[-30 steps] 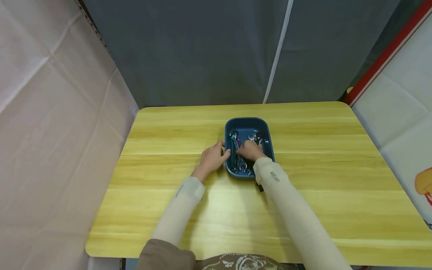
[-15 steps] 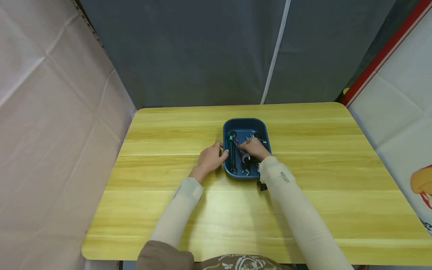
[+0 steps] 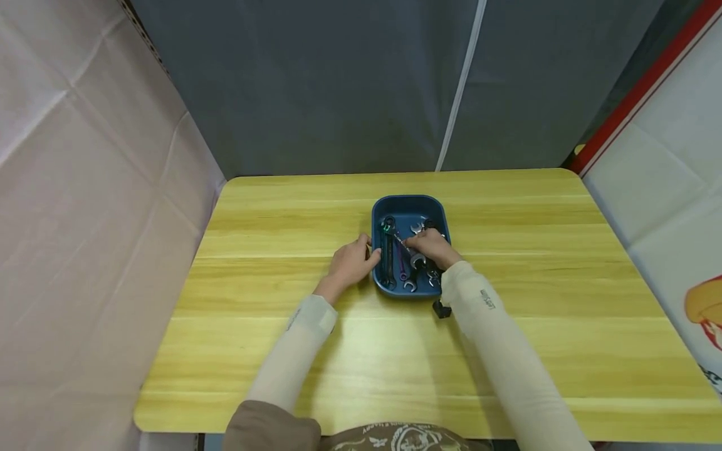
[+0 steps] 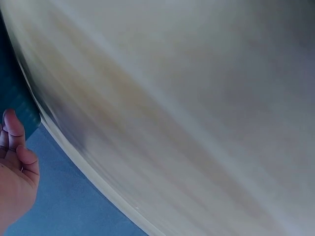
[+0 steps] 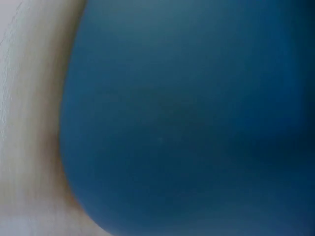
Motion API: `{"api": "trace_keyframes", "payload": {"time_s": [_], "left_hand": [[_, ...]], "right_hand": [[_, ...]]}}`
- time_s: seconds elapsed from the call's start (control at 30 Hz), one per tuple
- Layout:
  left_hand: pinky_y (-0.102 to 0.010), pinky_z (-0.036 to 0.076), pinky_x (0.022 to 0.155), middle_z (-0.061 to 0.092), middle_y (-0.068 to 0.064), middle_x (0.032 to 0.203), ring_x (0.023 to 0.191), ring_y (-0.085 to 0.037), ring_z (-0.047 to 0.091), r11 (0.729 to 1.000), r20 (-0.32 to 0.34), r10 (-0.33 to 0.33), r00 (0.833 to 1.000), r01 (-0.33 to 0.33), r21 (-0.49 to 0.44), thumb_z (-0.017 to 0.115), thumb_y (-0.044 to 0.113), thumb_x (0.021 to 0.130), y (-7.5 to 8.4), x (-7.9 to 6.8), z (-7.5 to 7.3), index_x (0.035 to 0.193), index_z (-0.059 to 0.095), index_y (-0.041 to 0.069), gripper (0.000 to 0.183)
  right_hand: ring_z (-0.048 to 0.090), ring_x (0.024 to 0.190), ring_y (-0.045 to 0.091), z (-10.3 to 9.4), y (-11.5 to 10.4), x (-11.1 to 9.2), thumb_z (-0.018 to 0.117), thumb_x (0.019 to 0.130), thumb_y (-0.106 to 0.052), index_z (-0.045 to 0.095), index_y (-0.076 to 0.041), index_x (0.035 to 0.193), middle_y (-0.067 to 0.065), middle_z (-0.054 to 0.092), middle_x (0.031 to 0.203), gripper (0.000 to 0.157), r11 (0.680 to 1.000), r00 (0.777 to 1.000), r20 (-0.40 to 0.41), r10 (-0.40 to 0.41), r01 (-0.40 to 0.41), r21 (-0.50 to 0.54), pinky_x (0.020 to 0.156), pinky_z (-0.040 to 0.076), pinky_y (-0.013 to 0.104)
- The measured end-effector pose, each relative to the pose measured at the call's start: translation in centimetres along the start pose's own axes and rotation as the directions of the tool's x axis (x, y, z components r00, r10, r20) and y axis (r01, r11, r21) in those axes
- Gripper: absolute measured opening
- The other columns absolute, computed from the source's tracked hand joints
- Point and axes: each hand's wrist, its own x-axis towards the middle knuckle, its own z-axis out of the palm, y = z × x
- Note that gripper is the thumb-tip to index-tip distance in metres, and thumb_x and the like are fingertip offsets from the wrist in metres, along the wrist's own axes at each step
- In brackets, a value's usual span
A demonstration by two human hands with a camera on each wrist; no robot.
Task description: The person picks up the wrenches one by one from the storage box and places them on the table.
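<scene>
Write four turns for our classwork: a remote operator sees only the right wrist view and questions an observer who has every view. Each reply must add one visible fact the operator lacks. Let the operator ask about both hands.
Operator: The right wrist view gives me only the blue tray and pale tabletop. Where is the left hand?
Observer: The head view shows it beside the tray, at the wall on the person's left.
Operator: And what is the right hand doing?
Observer: Its fingertips are inside the tray and seem to pinch a slanted silver wrench.
</scene>
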Motion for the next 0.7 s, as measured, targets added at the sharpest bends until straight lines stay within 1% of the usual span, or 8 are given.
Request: {"api": "trace_keyframes", "payload": {"time_s": [0.17, 0.33, 0.4, 0.5, 0.57, 0.63, 0.7], "left_hand": [[-0.029, 0.04, 0.056, 0.057, 0.0, 0.076, 0.064, -0.018, 0.053, 1.0, 0.002, -0.004, 1.0, 0.004, -0.004, 0.045, 0.047, 0.097, -0.1, 0.0, 0.0, 0.117, 0.051, 0.013, 0.04], [-0.029, 0.041, 0.057, 0.057, -0.001, 0.077, 0.065, -0.018, 0.053, 1.0, 0.002, -0.005, 1.0, 0.005, -0.004, 0.046, 0.048, 0.097, -0.1, 0.1, 0.1, 0.117, 0.051, 0.013, 0.041], [-0.029, 0.041, 0.057, 0.057, -0.001, 0.077, 0.065, -0.018, 0.053, 1.0, 0.002, -0.001, 1.0, 0.001, -0.004, 0.045, 0.048, 0.097, -0.1, 0.2, 0.1, 0.117, 0.051, 0.013, 0.041], [-0.03, 0.041, 0.056, 0.057, -0.001, 0.076, 0.065, -0.018, 0.053, 1.0, -0.002, 0.002, 1.0, -0.002, -0.006, 0.045, 0.047, 0.097, -0.2, 0.3, 0.2, 0.117, 0.051, 0.013, 0.04], [-0.029, 0.04, 0.056, 0.057, -0.001, 0.076, 0.065, -0.019, 0.053, 1.0, -0.002, -0.001, 1.0, 0.0, -0.008, 0.045, 0.047, 0.097, -0.2, 0.4, 0.2, 0.117, 0.051, 0.013, 0.04], [-0.029, 0.04, 0.056, 0.057, -0.001, 0.076, 0.065, -0.019, 0.053, 1.0, -0.002, -0.003, 1.0, 0.003, -0.013, 0.045, 0.047, 0.097, -0.2, 0.4, 0.2, 0.117, 0.051, 0.013, 0.04], [-0.029, 0.04, 0.056, 0.057, -0.001, 0.076, 0.065, -0.019, 0.053, 1.0, 0.004, -0.007, 1.0, 0.007, -0.019, 0.046, 0.046, 0.097, -0.2, 0.4, 0.1, 0.117, 0.05, 0.013, 0.039]], "right_hand": [[0.044, 0.05, 0.009, 0.0, -0.5, -0.4, 0.058, 0.091, -0.025, 0.049, -0.016, 0.059, -0.008, 0.045, 0.053, 0.034, 1.0, 1.0, -0.021, 0.017, -0.017, 0.001, 0.054, 0.038, 0.027], [0.037, 0.048, 0.01, 0.0, -1.0, -1.0, 0.057, 0.09, -0.022, 0.045, -0.017, 0.053, -0.009, 0.038, 0.05, 0.039, 1.0, 0.998, -0.059, -0.004, 0.004, 0.001, 0.052, 0.033, 0.028], [0.037, 0.05, 0.01, -0.1, -1.1, -1.2, 0.056, 0.091, -0.022, 0.046, -0.016, 0.054, -0.008, 0.038, 0.051, 0.039, 1.0, 0.997, -0.075, -0.015, 0.015, 0.006, 0.053, 0.033, 0.027], [0.044, 0.054, 0.01, -0.4, -1.5, -1.5, 0.054, 0.093, -0.024, 0.057, -0.007, 0.066, -0.006, 0.045, 0.059, 0.032, 0.999, 0.997, -0.078, -0.007, 0.01, 0.032, 0.055, 0.039, 0.025], [0.049, 0.056, 0.009, -0.6, -1.7, -1.6, 0.053, 0.095, -0.026, 0.063, 0.001, 0.082, -0.004, 0.05, 0.065, 0.032, 0.998, 0.998, -0.07, 0.005, -0.001, 0.056, 0.056, 0.043, 0.024], [0.052, 0.058, 0.009, -0.9, -2.0, -1.8, 0.052, 0.097, -0.028, 0.064, 0.007, 0.098, -0.003, 0.053, 0.07, 0.037, 0.997, 0.998, -0.059, 0.014, -0.01, 0.075, 0.056, 0.046, 0.023], [0.051, 0.062, 0.009, -1.1, -2.2, -1.9, 0.052, 0.097, -0.03, 0.063, 0.009, 0.104, -0.002, 0.053, 0.072, 0.041, 0.996, 0.998, -0.058, 0.016, -0.011, 0.086, 0.059, 0.046, 0.024]]}}
